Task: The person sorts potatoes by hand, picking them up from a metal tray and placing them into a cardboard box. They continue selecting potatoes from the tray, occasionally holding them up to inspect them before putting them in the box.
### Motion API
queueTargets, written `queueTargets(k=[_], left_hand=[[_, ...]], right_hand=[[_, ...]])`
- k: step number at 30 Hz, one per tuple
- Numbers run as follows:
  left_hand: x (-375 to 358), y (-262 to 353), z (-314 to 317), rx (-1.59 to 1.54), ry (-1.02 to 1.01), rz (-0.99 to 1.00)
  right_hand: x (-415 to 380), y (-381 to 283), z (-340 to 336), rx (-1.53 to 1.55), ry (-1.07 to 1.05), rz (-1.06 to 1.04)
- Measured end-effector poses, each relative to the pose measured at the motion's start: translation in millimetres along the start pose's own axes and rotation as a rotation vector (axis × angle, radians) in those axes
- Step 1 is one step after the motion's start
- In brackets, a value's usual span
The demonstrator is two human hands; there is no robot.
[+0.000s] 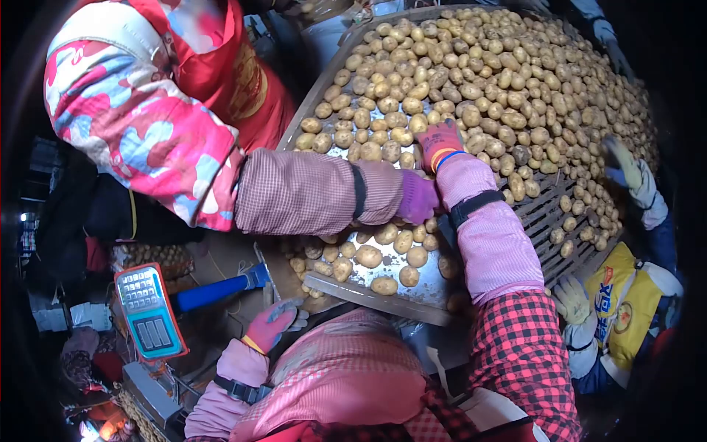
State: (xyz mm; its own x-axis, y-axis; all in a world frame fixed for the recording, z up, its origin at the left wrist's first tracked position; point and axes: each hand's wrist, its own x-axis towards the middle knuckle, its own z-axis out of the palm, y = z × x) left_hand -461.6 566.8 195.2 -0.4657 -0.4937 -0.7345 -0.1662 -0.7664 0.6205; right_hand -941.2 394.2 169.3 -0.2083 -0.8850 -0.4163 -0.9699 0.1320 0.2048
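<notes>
Potatoes [515, 81] are heaped over a sorting table [412, 303] with a metal top and a slatted part. My right hand [440, 141], in a red glove, reaches forward onto the potatoes at the middle of the table; its fingertips are partly lost among them, and what it holds cannot be made out. Near the table's front left corner is my left hand [275, 324], in a pink and grey glove, its fingers bent and pointing right. Whether anything is inside it is hidden. A co-worker's purple-gloved hand [418, 197] lies just beside my right wrist.
A co-worker's patterned sleeve [147, 140] crosses from the left. At the right are another person's gloved hands [622, 162] and a yellow apron [626, 306]. A scale display [151, 311] stands at the left on a blue post [213, 291].
</notes>
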Motion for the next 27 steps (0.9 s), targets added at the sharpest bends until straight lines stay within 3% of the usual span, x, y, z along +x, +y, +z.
queueTargets(k=[2, 4, 5, 6, 7, 10, 11, 13, 15, 16, 17, 18, 21, 23, 25, 27], left_hand=[[-3.0, -4.5, -2.3, 0.0, 0.005, 0.013], [-4.0, -5.2, -0.5, 0.048, 0.031, 0.034], [-1.8, -6.5, -1.6, 0.056, 0.002, 0.028], [1.5, -7.6, -4.4, 0.001, -0.013, 0.039], [7.1, -7.4, -6.2, -0.052, -0.037, 0.046], [18.5, 4.7, -4.2, -0.012, -0.138, 0.042], [20.7, 11.6, -2.2, 0.02, -0.139, 0.052], [29.8, 19.9, 4.4, 0.035, -0.208, 0.053], [40.2, 20.8, 9.4, 0.218, -0.218, 0.07], [44.1, 24.7, 16.5, 0.218, -0.252, 0.018], [49.7, 27.3, 23.7, 0.235, -0.281, 0.014], [54.5, 29.9, 30.9, 0.272, -0.347, 0.021], [68.3, 39.6, 50.7, 0.328, -0.475, -0.026], [76.8, 41.1, 63.8, 0.34, -0.558, -0.087], [79.8, 37.0, 81.6, 0.357, -0.632, -0.081], [82.7, 34.1, 95.1, 0.4, -0.688, -0.098]], right_hand=[[2.7, -9.7, 11.1, -0.083, -0.04, 0.051], [-9.5, -8.9, 19.9, -0.007, 0.286, 0.082], [-9.6, -10.9, 22.8, 0.03, 0.253, 0.095], [15.8, -5.6, 66.2, 0.109, 0.377, 0.094], [19.5, -4.1, 72.5, 0.16, 0.327, 0.111], [-61.0, -5.2, 44.3, 0.288, 0.395, 0.172], [-91.2, -2.1, 52.4, 0.42, 0.569, 0.155], [-147.1, 0.2, 57.2, 1.005, 0.69, 0.259], [-204.9, -8.3, 80.6, 2.018, 0.513, 0.175], [-244.5, -20.1, 76.7, 2.34, 0.338, 0.28], [-273.4, -35.7, 82.6, 2.621, 0.292, 0.328], [-281.8, -46.5, 130.3, 2.775, 0.243, 0.167], [-332.7, -69.0, 142.6, 3.044, 0.196, 0.382], [-351.9, -76.7, 156.0, 3.05, 0.337, 0.444], [-372.7, -77.0, 151.1, 3.129, 0.568, 0.379], [-390.8, -77.5, 149.4, 3.159, 0.648, 0.431]])
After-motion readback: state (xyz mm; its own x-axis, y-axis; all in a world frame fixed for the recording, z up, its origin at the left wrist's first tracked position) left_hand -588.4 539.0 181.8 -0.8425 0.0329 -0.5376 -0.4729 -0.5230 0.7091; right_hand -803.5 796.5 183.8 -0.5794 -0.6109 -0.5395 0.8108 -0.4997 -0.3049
